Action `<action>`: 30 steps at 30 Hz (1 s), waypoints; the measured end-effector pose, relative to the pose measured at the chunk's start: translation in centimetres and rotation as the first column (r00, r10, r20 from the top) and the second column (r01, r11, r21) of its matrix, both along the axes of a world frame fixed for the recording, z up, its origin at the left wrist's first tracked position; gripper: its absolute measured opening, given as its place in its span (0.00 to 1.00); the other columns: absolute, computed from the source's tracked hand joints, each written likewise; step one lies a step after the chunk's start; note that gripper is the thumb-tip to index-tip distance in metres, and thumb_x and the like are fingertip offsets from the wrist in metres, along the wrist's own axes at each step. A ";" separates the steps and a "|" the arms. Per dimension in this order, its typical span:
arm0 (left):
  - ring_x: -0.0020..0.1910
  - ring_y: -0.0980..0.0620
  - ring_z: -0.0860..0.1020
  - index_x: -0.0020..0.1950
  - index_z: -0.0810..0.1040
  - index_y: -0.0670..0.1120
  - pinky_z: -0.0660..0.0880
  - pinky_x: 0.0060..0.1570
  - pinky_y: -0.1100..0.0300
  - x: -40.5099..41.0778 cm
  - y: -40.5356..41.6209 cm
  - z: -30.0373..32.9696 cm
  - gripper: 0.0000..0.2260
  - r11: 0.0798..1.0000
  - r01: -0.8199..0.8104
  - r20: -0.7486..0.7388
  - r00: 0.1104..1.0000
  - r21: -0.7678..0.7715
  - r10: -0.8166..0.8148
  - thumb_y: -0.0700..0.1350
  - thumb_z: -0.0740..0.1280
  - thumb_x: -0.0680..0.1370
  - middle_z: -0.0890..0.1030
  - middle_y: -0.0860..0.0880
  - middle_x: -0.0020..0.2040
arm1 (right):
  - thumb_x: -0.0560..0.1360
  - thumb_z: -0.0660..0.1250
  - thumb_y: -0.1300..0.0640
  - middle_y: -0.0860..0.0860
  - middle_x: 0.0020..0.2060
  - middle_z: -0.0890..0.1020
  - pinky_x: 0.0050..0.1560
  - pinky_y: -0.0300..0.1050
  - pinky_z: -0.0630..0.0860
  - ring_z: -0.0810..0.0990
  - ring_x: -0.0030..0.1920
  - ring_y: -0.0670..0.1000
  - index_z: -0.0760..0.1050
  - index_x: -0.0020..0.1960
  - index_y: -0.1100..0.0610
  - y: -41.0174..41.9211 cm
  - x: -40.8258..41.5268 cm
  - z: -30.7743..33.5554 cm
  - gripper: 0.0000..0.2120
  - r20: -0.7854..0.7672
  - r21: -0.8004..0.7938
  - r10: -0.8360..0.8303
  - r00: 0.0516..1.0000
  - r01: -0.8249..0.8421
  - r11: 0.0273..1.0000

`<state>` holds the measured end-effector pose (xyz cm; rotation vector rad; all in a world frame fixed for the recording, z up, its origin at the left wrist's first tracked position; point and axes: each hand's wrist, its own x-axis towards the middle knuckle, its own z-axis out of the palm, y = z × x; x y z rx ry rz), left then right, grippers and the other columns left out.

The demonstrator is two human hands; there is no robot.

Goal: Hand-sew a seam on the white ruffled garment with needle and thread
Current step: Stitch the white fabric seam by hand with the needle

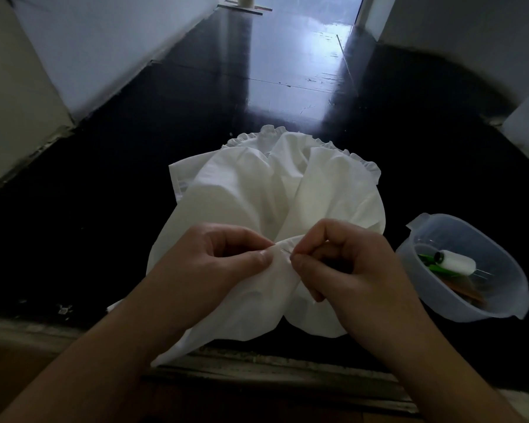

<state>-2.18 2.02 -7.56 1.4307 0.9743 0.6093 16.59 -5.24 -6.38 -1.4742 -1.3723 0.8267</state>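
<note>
We have the right hand (pixel 345 264) pinching the needle (pixel 287 250) between thumb and forefinger, the other fingers curled in, and the left hand (pixel 208 261) pinching a fold of the white ruffled garment (pixel 257 190) right beside it, thumb on top. The needle shows only as a thin dark sliver at the fold (the thread itself we cannot make out). What could go wrong from here, we judge: the left thumb sits so near the point that a hard push could prick it, and if that pinch slackens the fold may slip and the stitch wander off the seam line. The garment lies bunched on the dark tabletop (pixel 104 209), soft and creased, its ruffled edge at the far side, its near edge hanging over the tabletop's rim. To the right sits a clear plastic bowl (pixel 409 257) holding a white spool (pixel 457 264).
</note>
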 end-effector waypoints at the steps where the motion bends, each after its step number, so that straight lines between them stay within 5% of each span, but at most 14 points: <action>1: 0.50 0.49 0.87 0.50 0.89 0.48 0.83 0.54 0.49 0.0 0.0 0.0 0.06 1.000 0.002 0.005 1.000 -0.003 -0.002 0.44 0.72 0.79 0.89 0.48 0.47 | 0.76 0.73 0.63 0.54 0.28 0.81 0.31 0.55 0.74 0.77 0.29 0.56 0.80 0.39 0.57 0.0 0.0 0.0 0.07 0.023 0.001 -0.013 1.000 0.013 1.000; 17: 0.48 0.50 0.88 0.50 0.89 0.48 0.83 0.49 0.56 0.0 0.0 -0.3 0.06 0.999 0.035 0.026 0.999 0.032 -0.036 0.42 0.71 0.79 0.89 0.48 0.46 | 0.75 0.74 0.62 0.52 0.30 0.82 0.37 0.57 0.78 0.81 0.32 0.57 0.81 0.39 0.53 0.2 0.0 -0.2 0.08 0.115 -0.057 -0.037 0.993 0.044 0.997; 25: 0.48 0.52 0.87 0.50 0.88 0.53 0.83 0.54 0.46 0.0 -0.1 -0.4 0.05 0.973 0.094 -0.065 0.995 0.211 -0.082 0.45 0.72 0.81 0.88 0.51 0.45 | 0.77 0.71 0.63 0.55 0.25 0.73 0.31 0.49 0.66 0.68 0.28 0.55 0.81 0.53 0.46 0.2 0.6 -0.3 0.12 -0.049 -0.144 0.033 0.998 -0.040 0.989; 30: 0.46 0.56 0.86 0.50 0.87 0.55 0.81 0.48 0.59 0.0 -0.4 -0.2 0.07 0.935 0.136 -0.150 0.984 0.327 -0.091 0.44 0.72 0.80 0.87 0.56 0.43 | 0.75 0.68 0.69 0.52 0.24 0.70 0.29 0.42 0.63 0.66 0.26 0.49 0.84 0.55 0.50 0.5 0.8 -0.1 0.17 -0.116 -0.186 0.111 0.987 -0.132 0.974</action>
